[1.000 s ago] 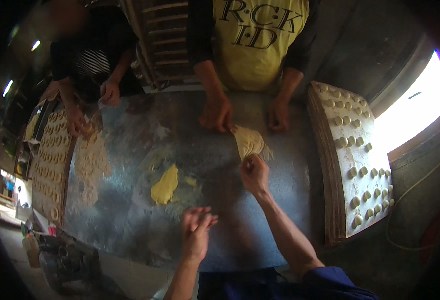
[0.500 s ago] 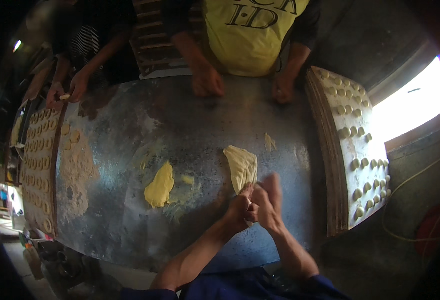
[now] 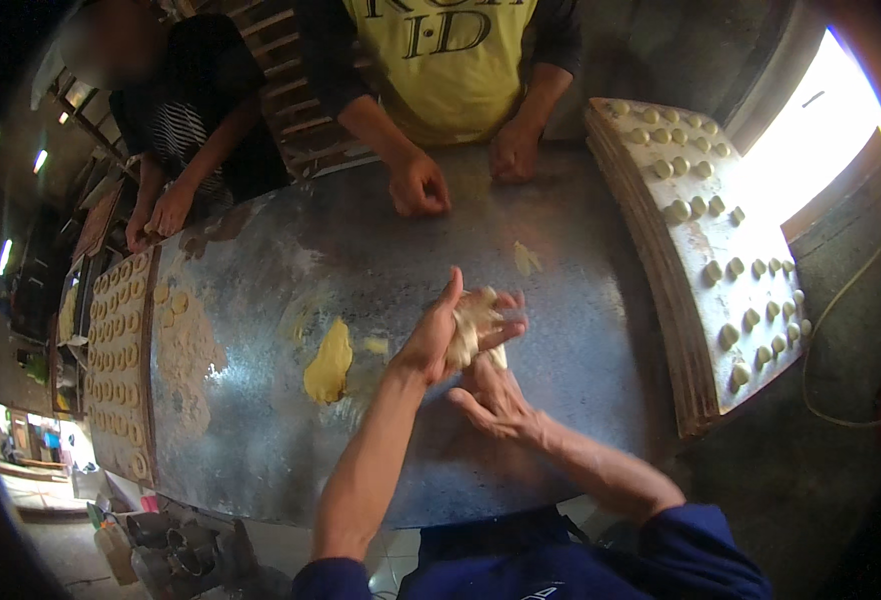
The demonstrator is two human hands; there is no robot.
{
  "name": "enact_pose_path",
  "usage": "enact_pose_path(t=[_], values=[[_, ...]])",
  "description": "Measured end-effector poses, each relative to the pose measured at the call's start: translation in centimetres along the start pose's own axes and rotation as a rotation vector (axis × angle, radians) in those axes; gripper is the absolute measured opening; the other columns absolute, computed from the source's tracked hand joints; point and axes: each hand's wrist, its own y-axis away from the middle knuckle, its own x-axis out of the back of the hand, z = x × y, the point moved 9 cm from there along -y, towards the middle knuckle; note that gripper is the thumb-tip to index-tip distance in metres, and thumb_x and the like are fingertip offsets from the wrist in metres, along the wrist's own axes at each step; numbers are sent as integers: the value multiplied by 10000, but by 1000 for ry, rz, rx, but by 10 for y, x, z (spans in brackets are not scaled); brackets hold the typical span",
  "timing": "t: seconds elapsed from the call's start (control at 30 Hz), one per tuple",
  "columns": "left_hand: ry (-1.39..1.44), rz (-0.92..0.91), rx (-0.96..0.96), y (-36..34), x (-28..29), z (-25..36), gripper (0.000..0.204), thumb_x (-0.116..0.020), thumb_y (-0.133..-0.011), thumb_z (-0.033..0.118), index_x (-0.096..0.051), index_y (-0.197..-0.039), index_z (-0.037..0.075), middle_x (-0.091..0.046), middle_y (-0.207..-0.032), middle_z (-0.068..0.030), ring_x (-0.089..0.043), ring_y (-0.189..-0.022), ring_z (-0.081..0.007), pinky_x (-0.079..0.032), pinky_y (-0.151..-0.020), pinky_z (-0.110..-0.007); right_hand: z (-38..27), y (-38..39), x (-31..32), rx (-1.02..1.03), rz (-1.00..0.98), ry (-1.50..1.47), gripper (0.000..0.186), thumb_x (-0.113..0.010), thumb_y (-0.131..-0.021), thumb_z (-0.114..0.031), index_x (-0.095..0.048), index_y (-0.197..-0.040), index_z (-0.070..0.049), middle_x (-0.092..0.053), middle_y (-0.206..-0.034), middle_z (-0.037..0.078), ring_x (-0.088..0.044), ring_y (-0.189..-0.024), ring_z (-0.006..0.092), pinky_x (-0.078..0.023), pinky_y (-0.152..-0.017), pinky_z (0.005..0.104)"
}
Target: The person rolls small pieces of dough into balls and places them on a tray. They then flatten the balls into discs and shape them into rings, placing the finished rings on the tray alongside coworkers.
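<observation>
Pale, soft dough (image 3: 464, 340) is bunched across the palm and fingers of my left hand (image 3: 428, 345), whose thumb points up and whose fingers are spread and slightly blurred. Just below it, my right hand (image 3: 494, 398) has its thumb apart and its fingers stretched toward the dough. The tips of those fingers are partly hidden behind the dough. Both hands are over the dark metal-topped table (image 3: 581, 340). A flat yellow lump of dough (image 3: 330, 362) lies on the tabletop left of my hands.
Stacked boards with small dough rounds (image 3: 718, 300) stand at the right edge. At the left is a tray of ring-like rounds (image 3: 116, 330) beside scattered flour (image 3: 183, 365). A person in a yellow shirt (image 3: 446, 80) and another in dark clothes (image 3: 201, 120) are across the table.
My hands have gone from gripping the dough together to being spread apart, left above right. The hanging sheet of dough is now gathered at my left hand. The whole view has shifted.
</observation>
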Motion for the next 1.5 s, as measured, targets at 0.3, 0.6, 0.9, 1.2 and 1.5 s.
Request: enact_pose_path(t=[0.3, 0.6, 0.9, 1.2, 1.5], values=[[-94, 466, -513, -38, 78, -13, 492, -519, -1034, 249, -350, -1470, 95, -467, -1367, -181, -635, -1097, -343, -576, -952, -365, -33, 76, 53, -155, 203, -164, 546, -680, -857, -464, -493, -1030, 19, -584, -755, 171, -567, -597, 306, -464, -552, 438], [-387, 443, -244, -19, 33, -103, 466, -485, -1045, 338, -455, -1412, 52, -586, -1250, -186, -673, -1026, -315, -598, -898, -359, -49, 128, 40, -141, -28, -349, 474, -713, -834, -436, -470, -940, -43, -538, -801, 104, -551, -729, 230, -435, -627, 375], [187, 432, -504, -9, 3, -77, 685, -511, -962, 598, -468, -1386, 62, -553, -1256, -191, -641, -994, -367, -576, -902, -400, -16, 65, 127, -224, 520, -1027, 349, -533, -923, -453, -420, -907, -124, -377, -669, -8, -384, -565, 94, -318, -504, 262], [-3, 523, -1142, 2, -5, -13, 419, -469, -988, 442, -571, -1175, 81, -646, -963, -118, -628, -701, -203, -493, -595, -305, 56, -49, 123, -203, 803, -1619, 319, -501, -962, -457, -422, -827, -178, -326, -523, -21, -314, -429, 129, -267, -422, 276], [-321, 652, -693, -127, 30, -44, 317, -510, -1019, 358, -588, -1121, 68, -675, -959, -83, -634, -670, -177, -512, -613, -314, -9, 105, 163, -322, 882, -1355, 453, -316, -990, -569, -505, -938, -161, -332, -481, -23, -273, -444, 124, -356, -581, 313]])
